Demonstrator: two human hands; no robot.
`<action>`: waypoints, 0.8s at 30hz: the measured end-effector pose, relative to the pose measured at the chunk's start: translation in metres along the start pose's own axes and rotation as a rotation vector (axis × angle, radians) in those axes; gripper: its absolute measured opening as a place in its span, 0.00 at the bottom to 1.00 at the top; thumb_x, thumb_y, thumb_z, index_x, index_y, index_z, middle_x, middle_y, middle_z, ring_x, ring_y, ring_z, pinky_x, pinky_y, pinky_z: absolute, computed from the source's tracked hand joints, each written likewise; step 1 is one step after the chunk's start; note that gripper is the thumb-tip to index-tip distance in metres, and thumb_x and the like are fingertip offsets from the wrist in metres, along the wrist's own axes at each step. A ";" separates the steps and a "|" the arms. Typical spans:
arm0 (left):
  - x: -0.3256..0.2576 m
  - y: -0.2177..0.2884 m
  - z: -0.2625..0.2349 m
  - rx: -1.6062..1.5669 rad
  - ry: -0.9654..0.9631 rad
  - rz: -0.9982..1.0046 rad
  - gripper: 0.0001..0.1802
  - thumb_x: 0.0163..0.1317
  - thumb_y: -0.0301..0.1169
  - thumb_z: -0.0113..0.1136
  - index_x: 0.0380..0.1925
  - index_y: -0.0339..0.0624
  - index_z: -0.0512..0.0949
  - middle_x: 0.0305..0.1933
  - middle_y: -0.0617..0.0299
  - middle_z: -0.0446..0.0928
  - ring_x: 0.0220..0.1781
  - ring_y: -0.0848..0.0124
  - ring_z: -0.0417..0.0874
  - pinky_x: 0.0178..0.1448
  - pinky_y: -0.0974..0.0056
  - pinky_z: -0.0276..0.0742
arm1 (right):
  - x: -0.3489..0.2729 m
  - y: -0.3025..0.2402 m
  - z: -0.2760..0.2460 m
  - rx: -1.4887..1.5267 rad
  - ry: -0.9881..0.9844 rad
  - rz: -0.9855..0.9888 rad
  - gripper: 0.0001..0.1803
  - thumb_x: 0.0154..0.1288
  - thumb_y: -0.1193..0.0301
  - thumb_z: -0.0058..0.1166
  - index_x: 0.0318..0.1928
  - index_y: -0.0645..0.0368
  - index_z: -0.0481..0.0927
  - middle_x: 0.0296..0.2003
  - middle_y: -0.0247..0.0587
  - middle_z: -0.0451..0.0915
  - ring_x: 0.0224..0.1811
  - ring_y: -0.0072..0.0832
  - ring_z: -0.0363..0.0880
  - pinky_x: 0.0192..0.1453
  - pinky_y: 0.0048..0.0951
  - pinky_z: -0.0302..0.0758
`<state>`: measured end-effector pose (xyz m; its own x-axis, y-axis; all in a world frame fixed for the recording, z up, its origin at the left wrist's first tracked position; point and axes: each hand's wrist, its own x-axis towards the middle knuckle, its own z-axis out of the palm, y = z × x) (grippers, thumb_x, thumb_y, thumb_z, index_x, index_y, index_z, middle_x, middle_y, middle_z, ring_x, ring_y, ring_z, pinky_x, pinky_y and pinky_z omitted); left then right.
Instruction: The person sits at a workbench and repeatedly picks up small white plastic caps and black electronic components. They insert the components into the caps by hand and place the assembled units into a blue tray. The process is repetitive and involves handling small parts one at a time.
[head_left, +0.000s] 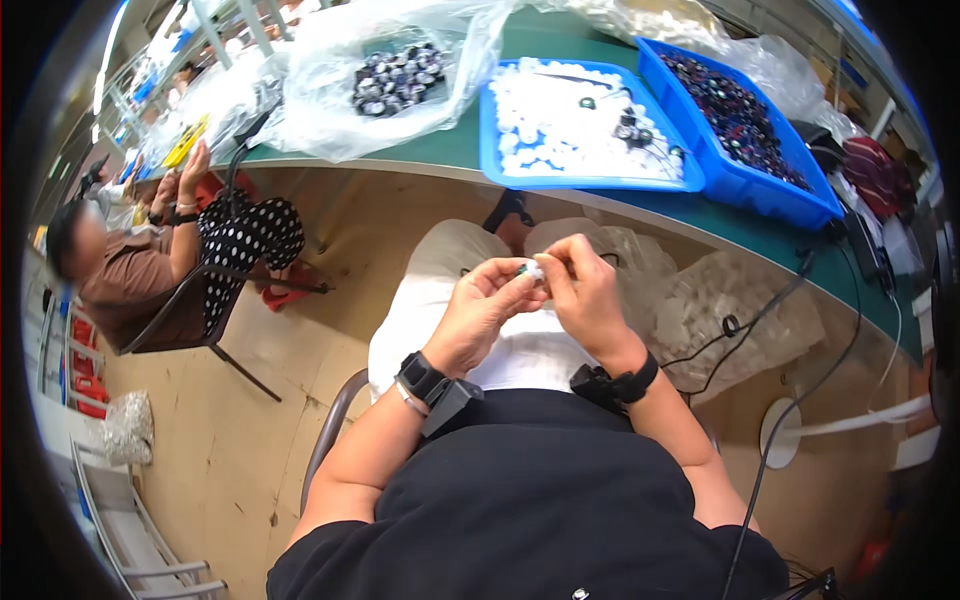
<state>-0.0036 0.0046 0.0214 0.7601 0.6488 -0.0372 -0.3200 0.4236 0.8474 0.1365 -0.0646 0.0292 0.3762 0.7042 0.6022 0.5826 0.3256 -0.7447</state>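
Note:
Above my lap, my left hand [478,312] and my right hand [588,302] meet at the fingertips. Between them is a small white piece with a dark green part [532,270], too small to name more exactly. The left thumb and fingers pinch it from one side. My right thumb and index finger close on its other side, and that contact is partly hidden by the fingers. Beyond my knees, a shallow blue tray [490,150] on the table holds many small white pieces and a few dark shiny round ones.
A deeper blue bin [735,190] of dark shiny pieces stands right of the tray. An open clear bag [310,100] of dark pieces lies left on the green table [430,150]. Black cables [780,295] hang at the right. A seated person [150,250] works at the left.

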 end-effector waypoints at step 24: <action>-0.005 0.005 -0.004 0.255 -0.055 0.016 0.15 0.69 0.29 0.55 0.50 0.31 0.72 0.41 0.56 0.79 0.40 0.71 0.83 0.47 0.68 0.82 | 0.006 -0.007 -0.006 0.307 -0.184 0.296 0.05 0.65 0.74 0.58 0.35 0.65 0.80 0.27 0.34 0.80 0.28 0.16 0.76 0.33 0.19 0.75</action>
<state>-0.0112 0.0067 0.0238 0.7876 0.6162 0.0005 -0.1849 0.2356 0.9541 0.1388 -0.0662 0.0399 0.3436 0.8862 0.3107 0.2187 0.2463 -0.9442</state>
